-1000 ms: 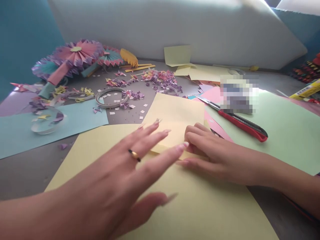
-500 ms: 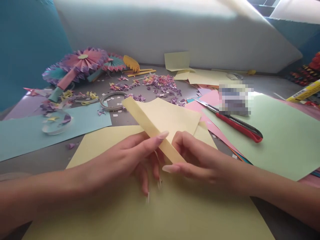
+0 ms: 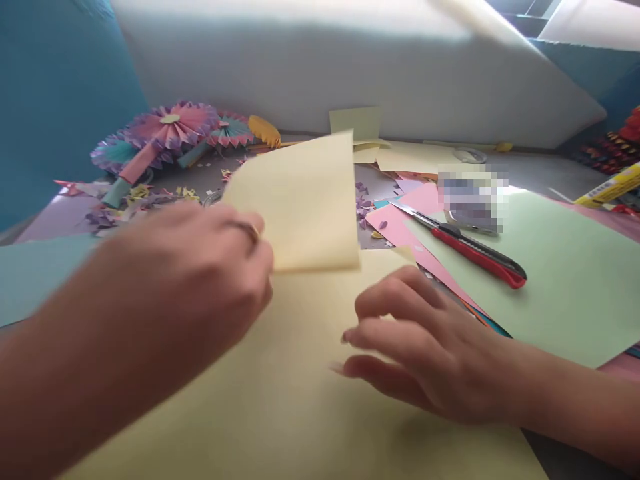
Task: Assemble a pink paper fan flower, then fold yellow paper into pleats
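Observation:
A pale yellow sheet of paper (image 3: 305, 207) is raised in front of me, with a folded edge along its bottom. My left hand (image 3: 200, 260), a ring on one finger, is closed round the sheet's left side and slightly blurred. To the right and lower, my right hand (image 3: 405, 340) is off the sheet, its fingers curved and apart with nothing between them. Beneath both hands lies a larger pale yellow sheet (image 3: 280, 400) on the grey table.
A red craft knife (image 3: 475, 257), blade out, lies on pink paper and green paper (image 3: 565, 287) at right. Paper rosette fans (image 3: 173, 123) stand at back left. Purple scraps (image 3: 364, 200) litter the table behind the raised sheet. A blue sheet (image 3: 45, 273) lies left.
My left hand has turned over and swung the folded sheet upward, so its broad side faces me. My right hand has let go of it and opened, moving slightly down and right.

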Available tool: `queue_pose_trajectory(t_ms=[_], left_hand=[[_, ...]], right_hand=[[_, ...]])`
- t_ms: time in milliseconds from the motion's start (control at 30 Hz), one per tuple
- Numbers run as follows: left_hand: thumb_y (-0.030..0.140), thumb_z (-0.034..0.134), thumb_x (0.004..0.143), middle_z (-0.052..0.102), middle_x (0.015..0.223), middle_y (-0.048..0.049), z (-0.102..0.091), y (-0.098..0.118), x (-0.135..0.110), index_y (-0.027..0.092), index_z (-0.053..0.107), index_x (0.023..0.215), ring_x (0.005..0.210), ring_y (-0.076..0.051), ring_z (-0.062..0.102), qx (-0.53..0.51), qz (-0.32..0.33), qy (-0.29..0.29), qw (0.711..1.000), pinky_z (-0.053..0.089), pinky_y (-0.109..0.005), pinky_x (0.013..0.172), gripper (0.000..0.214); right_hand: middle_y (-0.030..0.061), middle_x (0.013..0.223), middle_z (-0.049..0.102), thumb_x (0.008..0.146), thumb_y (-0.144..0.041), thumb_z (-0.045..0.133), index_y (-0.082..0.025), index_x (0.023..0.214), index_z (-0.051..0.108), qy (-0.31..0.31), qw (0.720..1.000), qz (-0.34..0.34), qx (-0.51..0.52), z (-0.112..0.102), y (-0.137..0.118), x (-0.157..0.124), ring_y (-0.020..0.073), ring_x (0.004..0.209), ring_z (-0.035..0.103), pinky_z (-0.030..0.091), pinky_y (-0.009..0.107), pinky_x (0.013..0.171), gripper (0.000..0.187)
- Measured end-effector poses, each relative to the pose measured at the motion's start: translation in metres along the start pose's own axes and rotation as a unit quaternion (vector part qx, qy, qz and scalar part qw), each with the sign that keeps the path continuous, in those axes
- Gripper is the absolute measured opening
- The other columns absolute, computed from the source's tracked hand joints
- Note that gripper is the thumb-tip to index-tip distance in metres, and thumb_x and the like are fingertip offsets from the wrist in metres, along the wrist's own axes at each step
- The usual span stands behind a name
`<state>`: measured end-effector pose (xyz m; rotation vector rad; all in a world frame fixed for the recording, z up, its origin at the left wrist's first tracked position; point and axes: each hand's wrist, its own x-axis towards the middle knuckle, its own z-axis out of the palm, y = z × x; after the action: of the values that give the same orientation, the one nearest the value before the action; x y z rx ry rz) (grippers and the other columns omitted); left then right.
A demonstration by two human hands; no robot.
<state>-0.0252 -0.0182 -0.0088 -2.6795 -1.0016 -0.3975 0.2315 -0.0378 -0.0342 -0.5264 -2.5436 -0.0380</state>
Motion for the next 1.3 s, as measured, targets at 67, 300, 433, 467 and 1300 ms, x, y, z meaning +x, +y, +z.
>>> queue_pose_trajectory(t_ms=[67, 300, 433, 467, 1300], left_hand=[[-0.005, 0.035, 0.072, 0.052, 0.065, -0.0079, 0.007, 0.017, -0.006, 0.015, 0.06, 0.062, 0.061, -0.022, 0.052, 0.157, 0.075, -0.053, 0.983, 0.04, -0.036, 0.056, 0.033], [0.011, 0.058, 0.078, 0.058, 0.065, -0.0043, 0.017, 0.046, -0.003, 0.019, 0.066, 0.067, 0.063, -0.019, 0.052, 0.057, 0.169, -0.027, 0.984, 0.043, -0.033, 0.058, 0.017], [0.025, 0.057, 0.089, 0.061, 0.078, -0.005, 0.02, 0.044, -0.005, 0.022, 0.066, 0.084, 0.077, -0.021, 0.055, -0.014, 0.104, -0.021, 0.994, 0.046, -0.035, 0.076, 0.011], [0.028, 0.056, 0.09, 0.061, 0.08, -0.0054, 0.021, 0.043, -0.006, 0.023, 0.066, 0.086, 0.08, -0.021, 0.055, -0.025, 0.093, -0.021, 0.995, 0.046, -0.036, 0.078, 0.012], [0.026, 0.033, 0.101, 0.042, 0.066, 0.0033, 0.033, 0.013, -0.009, 0.019, 0.045, 0.069, 0.054, -0.011, 0.04, -0.224, -0.027, -0.134, 0.965, 0.027, -0.026, 0.053, 0.035]], right_hand=[[0.0015, 0.092, 0.06, 0.087, -0.014, 0.06, -0.024, 0.099, 0.052, -0.001, 0.996, -0.038, -0.086, -0.002, -0.007, -0.001, 0.0178, 0.08, 0.044, 0.04, 0.033, 0.071, 0.017], [0.0002, 0.067, 0.055, 0.091, -0.011, 0.048, -0.02, 0.075, 0.057, -0.046, 0.984, -0.049, -0.167, 0.001, -0.01, 0.002, 0.0161, 0.063, 0.037, 0.026, 0.033, 0.057, 0.02], [0.0007, 0.065, 0.052, 0.089, -0.012, 0.05, -0.02, 0.073, 0.055, -0.093, 0.981, -0.078, -0.151, 0.004, -0.004, 0.0, 0.0169, 0.063, 0.038, 0.023, 0.034, 0.058, 0.019], [0.0007, 0.064, 0.051, 0.089, -0.012, 0.049, -0.02, 0.073, 0.054, -0.097, 0.981, -0.079, -0.15, 0.003, -0.003, -0.001, 0.0171, 0.062, 0.037, 0.022, 0.034, 0.058, 0.019], [-0.0009, 0.07, 0.045, 0.103, -0.033, 0.034, -0.02, 0.07, 0.036, -0.255, 0.934, 0.184, 0.172, -0.002, 0.028, -0.003, 0.0129, 0.066, 0.042, 0.03, 0.028, 0.06, 0.036]])
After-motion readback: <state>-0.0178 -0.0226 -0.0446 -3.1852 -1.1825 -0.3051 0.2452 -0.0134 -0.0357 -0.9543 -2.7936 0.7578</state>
